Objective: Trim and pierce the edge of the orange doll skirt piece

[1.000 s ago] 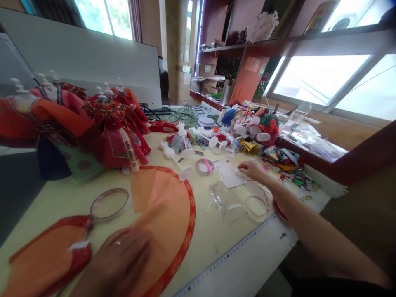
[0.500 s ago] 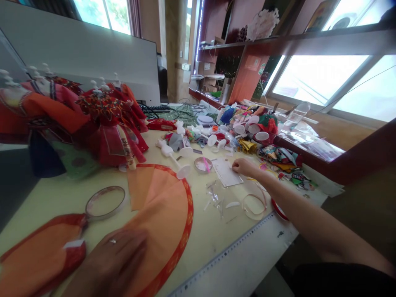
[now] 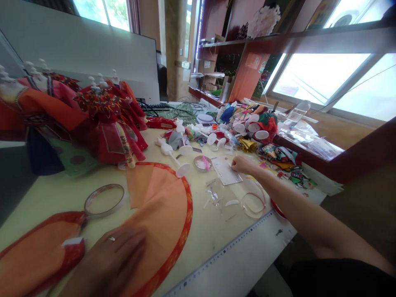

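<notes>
My left hand [image 3: 113,251], with a ring on one finger, lies flat on an orange half-round piece of fabric [image 3: 163,212] edged in patterned red trim. Out over the table, the fingers of my right hand [image 3: 241,164] are pinched at the edge of a white card [image 3: 223,171]; what sits between them, if anything, is too small to make out. A small round dish [image 3: 198,164] with a pink stick stands left of the card. Nearer me are small clear plastic bits [image 3: 215,199] and a coil of thin ribbon [image 3: 253,203].
A roll of tape [image 3: 105,201] rests beside a second orange piece with red edging [image 3: 40,251]. Dressed doll figures [image 3: 105,123] crowd the left. White doll stands [image 3: 170,152] and heaped fabric scraps [image 3: 247,123] fill the back. A long ruler [image 3: 224,251] runs along the near edge.
The whole view has shifted very slightly. Both hands keep nearly the same places, the left on the orange fabric and the right at the white card.
</notes>
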Demonstrator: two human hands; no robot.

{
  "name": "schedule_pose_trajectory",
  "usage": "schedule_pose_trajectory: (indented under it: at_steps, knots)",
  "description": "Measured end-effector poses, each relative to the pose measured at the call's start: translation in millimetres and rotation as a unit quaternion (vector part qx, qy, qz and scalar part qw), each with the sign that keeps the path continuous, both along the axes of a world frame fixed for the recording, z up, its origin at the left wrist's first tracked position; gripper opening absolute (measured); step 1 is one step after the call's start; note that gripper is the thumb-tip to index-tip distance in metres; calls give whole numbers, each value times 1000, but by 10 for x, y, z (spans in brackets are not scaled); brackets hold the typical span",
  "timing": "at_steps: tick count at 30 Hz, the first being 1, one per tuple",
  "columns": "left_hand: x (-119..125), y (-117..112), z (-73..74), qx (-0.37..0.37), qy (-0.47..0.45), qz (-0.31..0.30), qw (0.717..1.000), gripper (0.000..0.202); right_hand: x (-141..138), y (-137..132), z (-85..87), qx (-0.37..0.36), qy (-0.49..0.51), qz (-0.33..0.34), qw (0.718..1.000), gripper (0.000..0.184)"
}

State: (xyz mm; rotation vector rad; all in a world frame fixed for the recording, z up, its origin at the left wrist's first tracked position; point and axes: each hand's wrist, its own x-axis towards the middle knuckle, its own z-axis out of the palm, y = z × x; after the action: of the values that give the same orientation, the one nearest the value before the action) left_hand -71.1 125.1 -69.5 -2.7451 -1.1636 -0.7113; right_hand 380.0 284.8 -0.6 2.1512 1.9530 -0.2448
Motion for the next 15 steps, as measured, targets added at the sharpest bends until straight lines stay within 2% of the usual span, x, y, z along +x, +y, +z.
schedule_pose_trajectory:
  at_steps: [8, 15]
  knots:
    - [-83, 49, -105, 10, 16, -13, 1000, 35, 20, -10, 2, -6, 32, -11, 999, 29]
    - [-76, 32, -92, 5, 20, -4, 1000, 36, 123, 19, -27, -23, 55, -12, 998, 30]
